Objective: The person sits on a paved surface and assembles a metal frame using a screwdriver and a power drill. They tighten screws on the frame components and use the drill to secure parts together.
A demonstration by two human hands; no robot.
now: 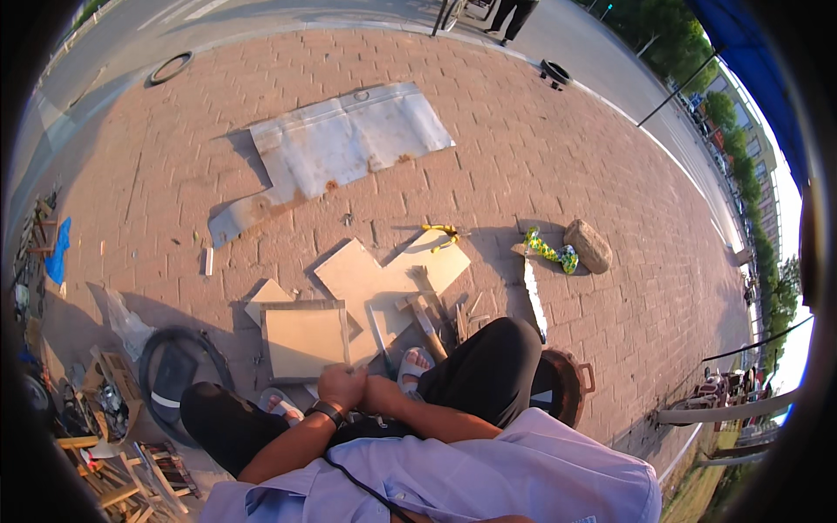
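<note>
My left hand (342, 387), with a dark watch on its wrist, is closed, and my right hand (382, 397) is closed right beside it. The two meet in front of my lap, at the near edge of a square tan panel (305, 338) with a dark wooden frame. What the fingers hold, if anything, is too small to make out. Beyond the panel lie loose tan boards (353, 277). To their right, near my foot, rests a wooden-handled tool (429, 329) that looks like a hammer. Yellow-handled pliers (443, 237) lie on the far board.
A rusty metal sheet (349, 144) lies ahead on brick paving. At right are a stone block (588, 246), a green-yellow bundle (551, 250) and a rusty handled pot (571, 383). A black tyre (148, 383) and a box of tools (109, 397) stand left. A person's legs (513, 17) show far off.
</note>
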